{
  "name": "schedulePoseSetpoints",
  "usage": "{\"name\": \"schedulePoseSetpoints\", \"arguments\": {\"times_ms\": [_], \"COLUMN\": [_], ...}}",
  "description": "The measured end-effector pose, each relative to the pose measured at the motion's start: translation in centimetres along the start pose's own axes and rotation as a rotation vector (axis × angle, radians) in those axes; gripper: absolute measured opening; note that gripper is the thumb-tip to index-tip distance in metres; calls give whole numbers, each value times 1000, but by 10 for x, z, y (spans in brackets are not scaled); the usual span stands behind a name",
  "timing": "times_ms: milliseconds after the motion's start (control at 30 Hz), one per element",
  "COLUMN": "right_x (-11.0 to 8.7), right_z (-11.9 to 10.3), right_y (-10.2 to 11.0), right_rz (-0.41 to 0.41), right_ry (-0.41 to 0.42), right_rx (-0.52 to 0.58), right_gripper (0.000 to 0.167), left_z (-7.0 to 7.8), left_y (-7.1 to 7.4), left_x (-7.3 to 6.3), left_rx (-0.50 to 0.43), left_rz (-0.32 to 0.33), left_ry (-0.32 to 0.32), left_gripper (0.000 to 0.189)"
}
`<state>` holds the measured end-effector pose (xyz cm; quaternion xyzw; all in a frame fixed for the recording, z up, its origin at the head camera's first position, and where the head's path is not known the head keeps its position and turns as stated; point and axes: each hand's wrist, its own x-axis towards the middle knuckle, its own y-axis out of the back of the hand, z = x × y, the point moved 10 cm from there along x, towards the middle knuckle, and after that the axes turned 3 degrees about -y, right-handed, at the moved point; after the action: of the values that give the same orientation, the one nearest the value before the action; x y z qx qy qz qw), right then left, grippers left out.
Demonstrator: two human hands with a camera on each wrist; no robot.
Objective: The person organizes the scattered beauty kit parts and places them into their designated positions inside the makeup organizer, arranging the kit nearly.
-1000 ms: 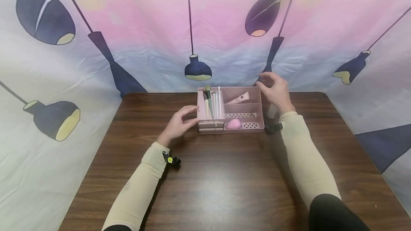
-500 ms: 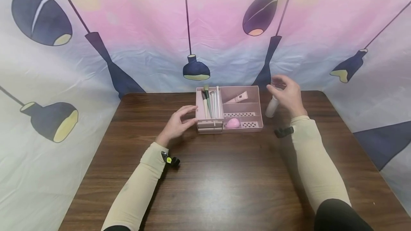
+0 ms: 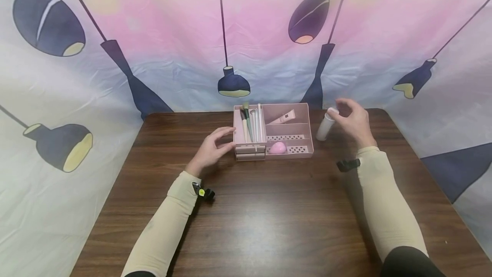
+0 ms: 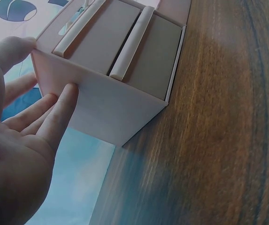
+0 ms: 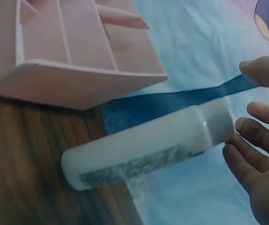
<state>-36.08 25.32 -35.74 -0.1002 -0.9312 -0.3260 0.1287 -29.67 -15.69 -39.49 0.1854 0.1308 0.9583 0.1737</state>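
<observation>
A pink desktop organizer [image 3: 277, 111] stands at the table's back. My left hand [image 3: 212, 148] is at its left side; in the left wrist view, extended fingertips touch the pink side wall [image 4: 106, 110] beside two small drawers [image 4: 99, 35]. Makeup brushes [image 3: 247, 125] lie in the organizer's left top section. A pink tube [image 3: 284, 117] and a pink egg-shaped makeup sponge [image 3: 278, 148] sit in the right compartments. Right of the organizer is a white capped bottle [image 3: 325, 128], upright. My right hand [image 3: 353, 121] is by its cap [image 5: 219, 123], fingers beside it, thumb apart from it.
The dark wooden table [image 3: 253, 217] extends in front of the organizer. Behind it hangs a fabric backdrop [image 3: 173, 25] printed with lamps, close to the table's back edge.
My right hand has moved right and lower, from above the organizer's right wall to the bottle's cap, and more of the bottle shows. The left hand stays at the organizer's side.
</observation>
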Motion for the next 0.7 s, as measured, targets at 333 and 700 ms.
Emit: {"name": "schedulePoseSetpoints", "arguments": {"times_ms": [333,700], "right_x": [-5,-7], "right_z": [23,42], "right_y": [-4,-14], "right_rz": [-19,-65], "right_ry": [-69,-115], "right_rx": [-43,-30], "right_gripper": [56,65], "left_z": [-28,-27], "left_y": [1,3], "left_x": [4,2], "left_rx": [7,8], "left_rz": [3,24], "left_ry": [1,-30], "left_gripper": [49,47]}}
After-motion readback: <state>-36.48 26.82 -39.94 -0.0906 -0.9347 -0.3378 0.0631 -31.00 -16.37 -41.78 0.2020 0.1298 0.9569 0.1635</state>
